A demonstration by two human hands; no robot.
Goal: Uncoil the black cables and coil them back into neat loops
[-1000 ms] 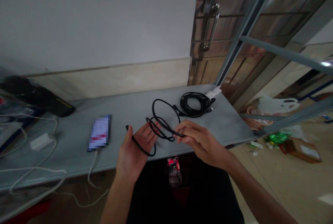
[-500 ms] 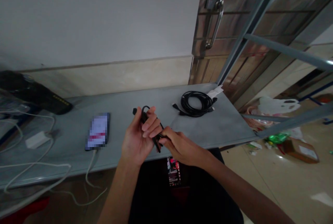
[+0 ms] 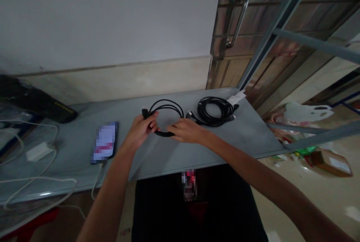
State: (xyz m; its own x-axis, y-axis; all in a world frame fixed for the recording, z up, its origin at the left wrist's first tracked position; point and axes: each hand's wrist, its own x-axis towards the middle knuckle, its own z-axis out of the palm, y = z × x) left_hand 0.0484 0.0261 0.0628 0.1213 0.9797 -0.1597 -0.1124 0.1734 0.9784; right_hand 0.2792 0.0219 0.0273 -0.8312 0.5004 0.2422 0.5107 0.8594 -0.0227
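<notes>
A loosely looped black cable (image 3: pixel 165 104) lies at the table's middle, and my left hand (image 3: pixel 140 129) is shut on it near its plug end. My right hand (image 3: pixel 186 130) grips the lower arc of the same loop with its fingertips. Both hands hold the loop just over the grey table (image 3: pixel 174 156). A second black cable, tightly coiled (image 3: pixel 215 111), lies just beyond my right hand, with a white paper tag (image 3: pixel 236 97) at its far side.
A smartphone with a blurred screen (image 3: pixel 104 142) lies left of my hands, its white charging cable trailing over the table edge. Further left are a white charger (image 3: pixel 39 151) and a long black device (image 3: pixel 33 101). Behind stand a wall and a metal door; litter covers the floor at right.
The black cable has opened from a tight bundle into a wider loop. My hands have moved apart and forward over the table, and my head has turned slightly.
</notes>
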